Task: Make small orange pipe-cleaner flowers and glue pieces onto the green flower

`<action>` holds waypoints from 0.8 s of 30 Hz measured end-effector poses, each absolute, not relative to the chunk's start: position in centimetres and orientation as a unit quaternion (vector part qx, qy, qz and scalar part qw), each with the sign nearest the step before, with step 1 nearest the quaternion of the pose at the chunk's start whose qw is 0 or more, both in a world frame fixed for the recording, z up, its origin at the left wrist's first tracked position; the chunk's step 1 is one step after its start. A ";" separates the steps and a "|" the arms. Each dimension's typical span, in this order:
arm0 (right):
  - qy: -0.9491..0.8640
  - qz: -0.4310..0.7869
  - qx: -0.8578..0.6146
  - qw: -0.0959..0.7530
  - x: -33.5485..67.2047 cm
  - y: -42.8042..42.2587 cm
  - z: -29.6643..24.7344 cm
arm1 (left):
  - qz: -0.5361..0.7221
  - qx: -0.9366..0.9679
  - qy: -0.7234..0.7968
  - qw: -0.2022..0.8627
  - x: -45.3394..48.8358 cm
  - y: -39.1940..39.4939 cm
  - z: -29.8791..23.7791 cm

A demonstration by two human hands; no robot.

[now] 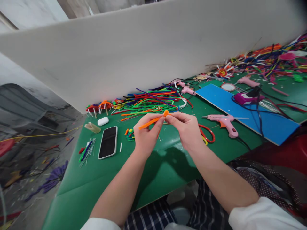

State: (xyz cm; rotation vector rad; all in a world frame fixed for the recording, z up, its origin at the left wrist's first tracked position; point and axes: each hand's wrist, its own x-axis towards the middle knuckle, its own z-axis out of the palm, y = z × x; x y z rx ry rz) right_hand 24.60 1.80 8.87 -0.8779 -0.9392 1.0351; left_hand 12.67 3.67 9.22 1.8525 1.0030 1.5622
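The orange pipe cleaner [151,122], likely light and bendable, is pinched by fingers [157,126] of the left hand [147,137] and right hand [186,128], best held beside its two-o'clock end [166,112].

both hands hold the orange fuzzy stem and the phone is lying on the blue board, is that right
Not the phone's place: the head view shows the phone on the green tabletop, not the blue board. The left hand and right hand do hold the orange fuzzy stem.

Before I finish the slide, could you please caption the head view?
Left hand and right hand hold an orange pipe cleaner above a green table bearing coloured stems.
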 end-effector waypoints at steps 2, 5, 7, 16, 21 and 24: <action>-0.428 0.471 -0.390 0.665 24.9 1.9 9.0 | 0.567 0.674 0.389 0.270 12.7 3.7 9.3; -0.442 0.450 -0.397 0.667 25.4 2.0 9.1 | 0.551 0.686 0.397 0.262 12.8 3.6 9.5; -0.458 0.426 -0.411 0.663 25.7 2.1 9.1 | 0.535 0.694 0.403 0.265 12.9 3.6 9.4; -0.499 0.382 -0.448 0.636 26.1 2.1 9.0 | 0.481 0.714 0.438 0.257 13.0 3.5 9.7; -0.512 0.420 -0.445 0.602 26.6 2.3 9.0 | 0.477 0.723 0.443 0.234 13.0 3.4 10.0; -0.524 0.444 -0.452 0.570 27.1 2.4 9.2 | 0.477 0.717 0.444 0.247 13.0 3.5 9.9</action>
